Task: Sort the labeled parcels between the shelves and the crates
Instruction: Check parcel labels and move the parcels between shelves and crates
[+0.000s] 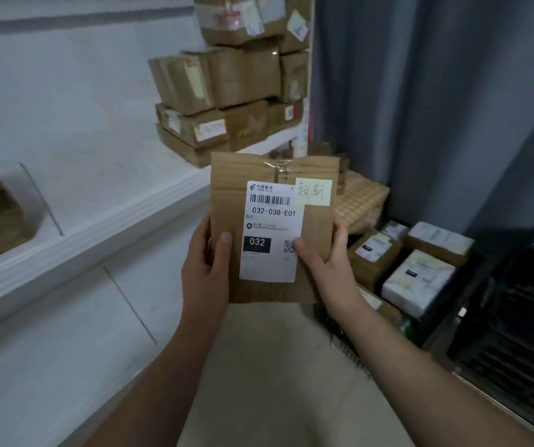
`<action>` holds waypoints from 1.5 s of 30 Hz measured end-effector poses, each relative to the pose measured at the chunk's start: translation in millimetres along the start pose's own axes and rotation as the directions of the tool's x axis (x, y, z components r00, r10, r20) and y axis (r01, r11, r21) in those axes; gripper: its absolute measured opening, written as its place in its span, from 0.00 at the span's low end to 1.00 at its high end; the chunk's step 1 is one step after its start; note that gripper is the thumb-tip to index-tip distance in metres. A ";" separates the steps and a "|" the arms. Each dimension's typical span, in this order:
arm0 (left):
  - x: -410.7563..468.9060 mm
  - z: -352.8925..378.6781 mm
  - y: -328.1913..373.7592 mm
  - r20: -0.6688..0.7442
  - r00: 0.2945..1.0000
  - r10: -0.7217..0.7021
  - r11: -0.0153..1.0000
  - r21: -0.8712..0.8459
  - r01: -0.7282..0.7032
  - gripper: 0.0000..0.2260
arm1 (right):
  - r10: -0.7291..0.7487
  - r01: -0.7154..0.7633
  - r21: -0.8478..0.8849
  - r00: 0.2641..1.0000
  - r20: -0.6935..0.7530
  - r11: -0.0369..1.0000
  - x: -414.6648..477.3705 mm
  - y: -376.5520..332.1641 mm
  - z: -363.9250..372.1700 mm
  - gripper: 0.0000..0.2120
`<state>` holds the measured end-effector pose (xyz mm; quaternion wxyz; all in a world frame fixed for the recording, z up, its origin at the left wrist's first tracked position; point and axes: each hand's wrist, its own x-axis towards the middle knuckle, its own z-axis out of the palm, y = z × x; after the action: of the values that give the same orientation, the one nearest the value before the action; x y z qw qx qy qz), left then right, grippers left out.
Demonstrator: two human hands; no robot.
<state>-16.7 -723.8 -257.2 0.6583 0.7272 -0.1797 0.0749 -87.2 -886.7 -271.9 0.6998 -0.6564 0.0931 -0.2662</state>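
Parcel (275, 227), a flat brown carton, stands upright between both hands. The left hand (206, 262) clamps its left edge; the right hand (327, 262) clamps the right edge, thumb on the white label (270, 230) reading 032-038-E01. The label is probably being read, and the next move is choosing a destination. Above and left of the hands, a white shelf (97, 227) carries stacked cardboard boxes (226, 91). Low to their right, labelled boxes (417, 282) sit apparently inside black crates (501, 350).

A parcel depot is indicated: taped brown cardboard parcels (226, 91) are stacked on white shelving (97, 227) at upper centre, labelled boxes (417, 282) in black crates (517, 333) at right.
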 end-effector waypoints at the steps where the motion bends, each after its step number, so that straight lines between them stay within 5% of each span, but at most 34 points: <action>1: -2.9 15.2 -4.1 0.031 0.999 -0.008 1.000 0.016 0.008 0.19 | 0.028 -0.028 -0.003 0.999 -0.016 1.000 -3.6 4.3 -16.4 0.38; 7: -31.1 123.1 -29.5 0.193 0.973 -0.126 0.989 0.096 0.109 0.17 | 0.217 -0.220 -0.019 0.972 -0.094 0.975 -21.6 30.5 -127.3 0.29; 15: -78.3 259.4 -59.9 0.404 0.836 -0.371 0.928 0.132 0.347 0.18 | 0.494 -0.499 -0.094 0.866 -0.079 0.861 -40.7 53.3 -275.2 0.37; 21: -79.9 318.0 -80.0 0.566 0.668 -0.484 0.869 0.222 0.442 0.11 | 0.575 -0.633 -0.068 0.739 -0.351 0.771 -35.0 86.2 -322.9 0.39; 25: -52.6 356.2 -94.1 0.659 0.564 -0.496 0.866 0.331 0.375 0.20 | 0.598 -0.682 -0.009 0.647 -0.473 0.731 -15.8 107.0 -343.3 0.36; 30: 5.4 408.9 -120.0 0.789 0.428 -0.441 0.897 0.389 0.209 0.19 | 0.568 -0.672 0.014 0.614 -0.548 0.740 35.0 127.4 -363.3 0.35; 45: 123.1 538.5 -234.8 0.801 0.272 -0.534 0.841 0.537 0.069 0.25 | 0.501 -0.807 -0.125 0.470 -0.727 0.577 179.9 213.3 -388.8 0.39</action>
<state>112.9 -1257.7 -498.9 0.2714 0.7726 -0.3570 -0.4494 -69.0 -1314.4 -486.0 0.4992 -0.5806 0.6287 -0.1360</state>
